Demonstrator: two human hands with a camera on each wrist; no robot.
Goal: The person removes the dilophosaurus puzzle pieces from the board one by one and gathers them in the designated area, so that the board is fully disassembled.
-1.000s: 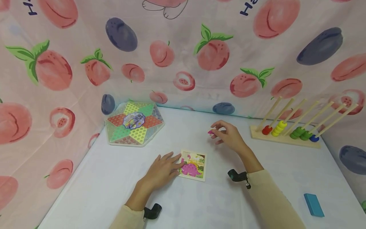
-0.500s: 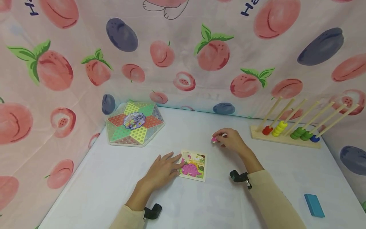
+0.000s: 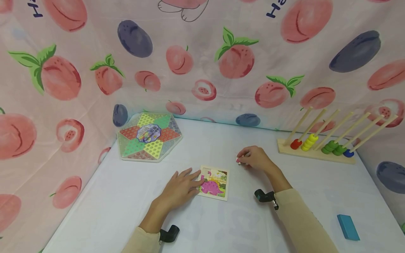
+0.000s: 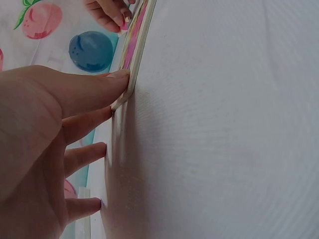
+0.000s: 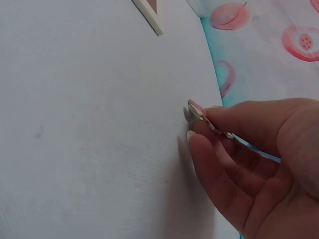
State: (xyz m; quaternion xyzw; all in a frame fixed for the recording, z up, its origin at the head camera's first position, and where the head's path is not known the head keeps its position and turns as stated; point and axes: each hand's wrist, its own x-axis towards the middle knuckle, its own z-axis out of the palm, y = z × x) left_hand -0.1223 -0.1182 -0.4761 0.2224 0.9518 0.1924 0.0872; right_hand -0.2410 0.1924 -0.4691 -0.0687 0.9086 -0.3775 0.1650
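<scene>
A square jigsaw puzzle (image 3: pixel 218 186) with a pink dinosaur lies flat in its pale wooden frame on the white table. My left hand (image 3: pixel 181 188) is at its left side, fingers spread and fairly straight; in the left wrist view the thumb (image 4: pixel 97 92) presses the puzzle's edge (image 4: pixel 133 55). Right of and beyond the puzzle, my right hand (image 3: pixel 257 158) pinches a small pink-and-white puzzle piece (image 3: pixel 238 160) between thumb and fingers. The right wrist view has the thin piece (image 5: pixel 203 117) edge-on, tilted, just over the table and partly hidden by fingertips.
A hexagonal Chinese checkers board (image 3: pixel 148 137) lies at the back left. A wooden peg stand (image 3: pixel 316 151) with colored beads and tall rods stands at the back right. Near the right edge lies a blue block (image 3: pixel 348 227). A fruit-print cloth (image 3: pixel 202 63) hangs behind the table.
My right hand has come down and nearer the table with the puzzle piece, which has turned in the fingers. The left hand and the puzzle have stayed put.
</scene>
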